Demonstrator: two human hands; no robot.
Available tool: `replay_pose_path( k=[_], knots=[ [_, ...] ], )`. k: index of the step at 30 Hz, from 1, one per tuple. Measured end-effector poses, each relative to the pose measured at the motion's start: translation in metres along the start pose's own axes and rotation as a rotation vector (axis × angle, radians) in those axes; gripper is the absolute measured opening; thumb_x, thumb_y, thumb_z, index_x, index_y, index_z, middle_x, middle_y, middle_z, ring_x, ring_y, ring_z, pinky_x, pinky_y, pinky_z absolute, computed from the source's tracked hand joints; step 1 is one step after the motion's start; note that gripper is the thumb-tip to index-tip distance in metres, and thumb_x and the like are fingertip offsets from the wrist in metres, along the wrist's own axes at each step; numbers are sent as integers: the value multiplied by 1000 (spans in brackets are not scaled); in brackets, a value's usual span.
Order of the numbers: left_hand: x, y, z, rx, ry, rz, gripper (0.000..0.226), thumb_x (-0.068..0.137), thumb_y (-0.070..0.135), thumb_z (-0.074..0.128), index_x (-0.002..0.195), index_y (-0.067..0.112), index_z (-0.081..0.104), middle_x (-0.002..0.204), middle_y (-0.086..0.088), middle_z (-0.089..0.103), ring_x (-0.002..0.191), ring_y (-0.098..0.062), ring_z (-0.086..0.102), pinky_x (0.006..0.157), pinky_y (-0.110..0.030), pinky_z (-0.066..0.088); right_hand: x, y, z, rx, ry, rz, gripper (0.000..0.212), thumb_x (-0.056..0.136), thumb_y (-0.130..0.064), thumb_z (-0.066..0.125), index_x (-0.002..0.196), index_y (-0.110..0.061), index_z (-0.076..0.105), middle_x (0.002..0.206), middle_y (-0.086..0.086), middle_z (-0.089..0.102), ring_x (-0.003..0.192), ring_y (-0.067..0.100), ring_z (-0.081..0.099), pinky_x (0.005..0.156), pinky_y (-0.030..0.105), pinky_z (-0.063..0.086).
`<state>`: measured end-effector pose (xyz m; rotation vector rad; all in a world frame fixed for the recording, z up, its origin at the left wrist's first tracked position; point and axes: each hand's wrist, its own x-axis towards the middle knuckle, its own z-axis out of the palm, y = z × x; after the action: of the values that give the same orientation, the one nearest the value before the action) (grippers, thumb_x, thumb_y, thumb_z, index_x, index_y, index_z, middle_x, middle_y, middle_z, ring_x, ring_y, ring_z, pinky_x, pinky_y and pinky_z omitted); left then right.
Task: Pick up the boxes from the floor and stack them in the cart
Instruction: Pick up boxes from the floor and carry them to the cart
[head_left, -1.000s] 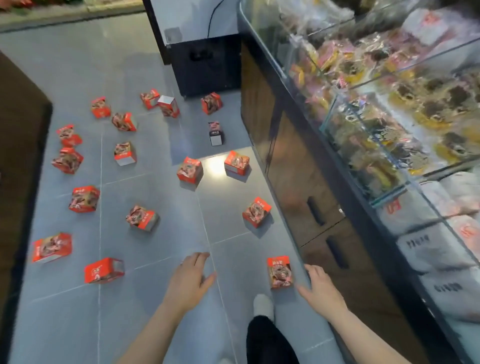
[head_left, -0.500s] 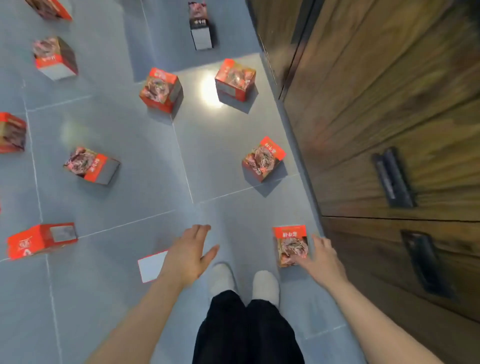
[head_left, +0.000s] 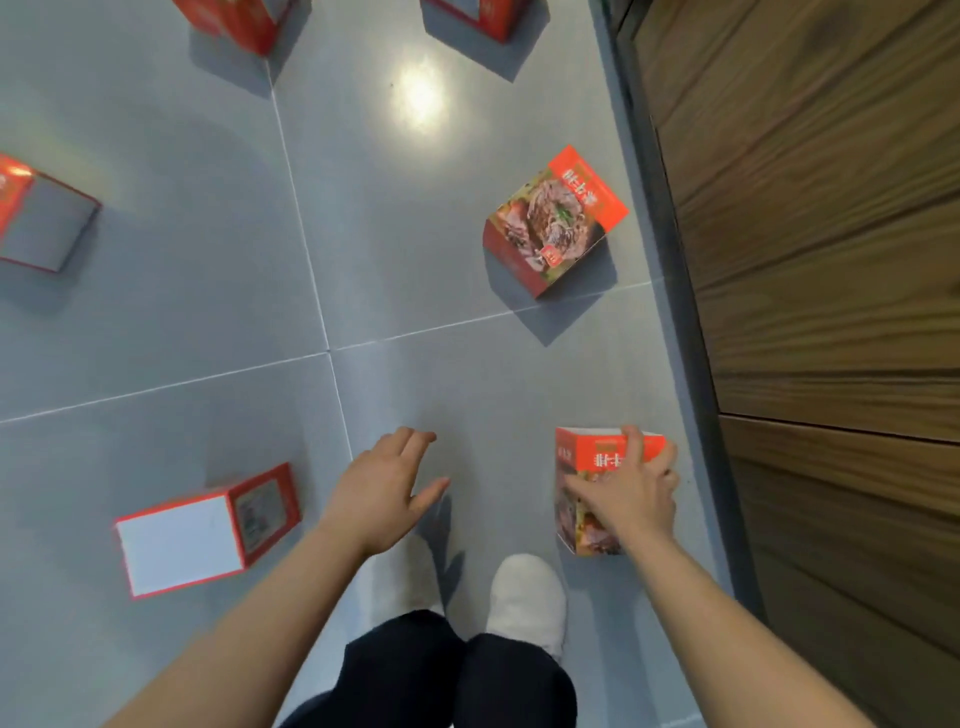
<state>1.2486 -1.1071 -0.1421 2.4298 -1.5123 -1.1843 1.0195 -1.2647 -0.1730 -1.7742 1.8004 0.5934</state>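
Head view, inspected remotely: I note my right hand (head_left: 631, 491) grasping the red box (head_left: 597, 467) on the grey floor (head_left: 208, 322) at five o'clock, fingers curled over its top; my left hand (head_left: 387, 488) hovers released at six o'clock. A second red box (head_left: 553, 221) lies at one o'clock, beside the wooden cabinet (head_left: 831, 260); a white-faced box (head_left: 208, 530) sits at eight o'clock.

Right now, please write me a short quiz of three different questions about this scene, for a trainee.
1. True or false: the right hand grips a red cardboard box near the dark wooden cabinet.
2. What does the left hand hold? A) a box B) nothing C) a cloth
3. Fill in: the red box with a white face lies on the grey tiled ____.

Key: 1 true; 2 B; 3 floor.
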Motion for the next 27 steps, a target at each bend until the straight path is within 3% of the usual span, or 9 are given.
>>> replay_pose_path(
  k=[8,12,14,16,18,21,24,27],
  knots=[
    [-90,54,-61,-160,-24,-17,91,73,77,24,142,18,34,140,2,41,125,-18,42,95,-31,38,-81,-55,-93,358,-58,-143,97,55,-56,83,130,-39,24,138,4,22,118,34,44,98,46,39],
    [-139,86,-106,-369,1,-162,106,66,74,62,147,18,23,147,3,32,134,-16,32,105,-31,32,-142,-97,-153,528,-128,-217,84,63,-42,84,128,-33,31,133,4,27,115,23,42,96,35,35],
    [-156,100,-127,-560,81,-254,108,56,69,75,143,24,28,142,6,39,130,-12,39,104,-30,36,-168,-115,-175,586,-163,-237,79,67,-39,83,127,-29,33,124,2,31,112,19,39,94,32,33],
    [-168,109,-145,-796,220,-299,97,45,64,80,128,39,35,129,13,50,119,-6,49,99,-30,42,-192,-133,-190,648,-205,-240,74,67,-40,83,122,-28,34,113,-1,35,114,18,37,93,31,33],
    [-176,112,-160,-932,368,-331,84,43,53,85,111,50,35,116,17,56,108,0,55,94,-26,46,-214,-151,-194,715,-247,-237,81,54,-54,83,116,-31,36,111,-2,44,118,20,41,98,38,39],
    [-194,106,-176,-947,553,-372,78,47,37,86,107,43,37,108,18,55,104,-1,55,87,-20,44,-229,-169,-189,803,-358,-208,99,35,-73,80,116,-37,37,120,2,52,113,22,53,93,54,49],
    [-222,92,-184,-930,654,-404,77,47,44,79,110,41,36,108,14,56,101,-3,54,81,-14,40,-254,-181,-183,740,-561,-225,98,46,-66,73,130,-37,32,125,-8,52,113,20,54,83,51,51],
    [-258,68,-184,-922,712,-511,78,42,54,73,111,37,40,107,13,57,98,-3,54,74,-7,37,-281,-190,-172,550,-650,-294,109,41,-75,63,138,-36,29,136,-8,43,125,20,45,95,48,43]
  ],
)
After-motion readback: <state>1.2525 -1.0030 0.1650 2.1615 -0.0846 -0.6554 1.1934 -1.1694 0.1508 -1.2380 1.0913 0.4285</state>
